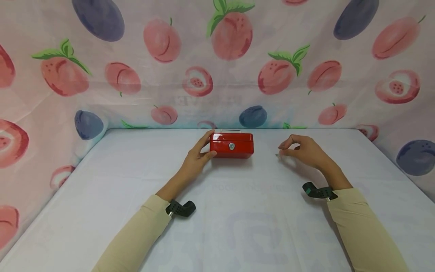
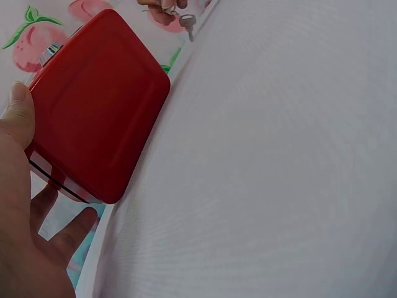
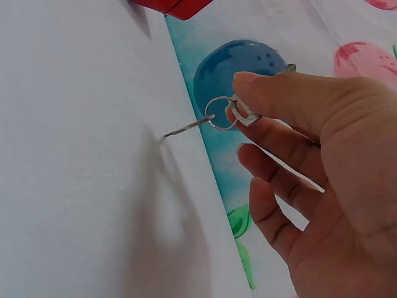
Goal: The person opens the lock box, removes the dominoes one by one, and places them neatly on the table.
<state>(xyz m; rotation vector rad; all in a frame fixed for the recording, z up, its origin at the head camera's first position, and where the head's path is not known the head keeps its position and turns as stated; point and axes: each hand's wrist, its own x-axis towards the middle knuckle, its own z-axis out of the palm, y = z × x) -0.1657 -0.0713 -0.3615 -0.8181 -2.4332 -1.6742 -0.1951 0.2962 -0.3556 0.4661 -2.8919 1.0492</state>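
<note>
A small red metal cash box (image 1: 232,146) stands toward the back of the white table, its round lock (image 1: 232,146) facing me and a thin wire handle (image 1: 230,131) on top. My left hand (image 1: 195,158) grips the box at its left end, thumb at the front. In the left wrist view a broad red face of the box (image 2: 102,105) shows beside the thumb. To the right of the box, my right hand (image 1: 304,151) pinches a key (image 3: 248,112) between thumb and forefinger. From its metal ring (image 3: 221,113) hangs a second key (image 3: 187,128) over the table.
The white table (image 1: 238,226) carries faint printed marks. Behind it and along both sides hangs a cloth (image 1: 136,45) patterned with peaches and plums. A dark wrist camera mount (image 1: 181,208) sits on the left forearm, another mount (image 1: 317,190) on the right.
</note>
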